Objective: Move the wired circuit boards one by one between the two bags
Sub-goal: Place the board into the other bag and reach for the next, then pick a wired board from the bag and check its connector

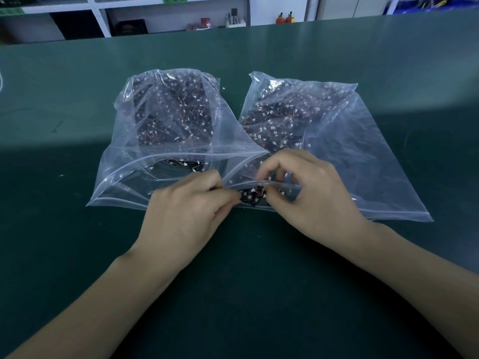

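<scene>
Two clear zip bags lie side by side on the green table, each holding several black wired circuit boards with white connectors. The left bag [134, 156] has its mouth open toward me. The right bag [363, 156] overlaps it at the middle. My left hand [186, 211] and my right hand [311, 193] meet at the mouth of the right bag, both pinching one black wired circuit board [252, 196] at the bag's front lip. My right fingers also press the plastic edge there.
The green table [77, 242] stretches wide around the bags. Beyond its far edge stand white shelves [103, 16] with small bottles and tools. Tiny white bits lie on the mat near the bags.
</scene>
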